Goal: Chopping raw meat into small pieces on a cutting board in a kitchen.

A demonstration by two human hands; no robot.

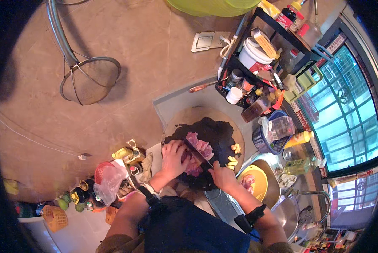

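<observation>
Raw meat (193, 166) lies in pieces on a round chopping board (179, 120) whose middle is dark and looks wet. My left hand (173, 159) rests on the meat's left side, fingers bent over it. In my right hand (223, 177) is the handle of a kitchen knife (197, 152); its broad blade crosses the meat diagonally, close to my left fingertips. Pale yellow pieces, perhaps ginger, (232, 162) sit near the board's right edge. A yellow bowl (264, 177) holding more raw meat (248, 182) stands at the sink, right of my right hand.
Right of the board are a metal sink (275, 189), a blue plastic basket (260, 139) and bottles. A black rack (271, 22) with jars and a white tub (253, 53) stands behind. Bottles, bags and a red basket (103, 170) crowd the left. A wire strainer (92, 80) hangs at upper left.
</observation>
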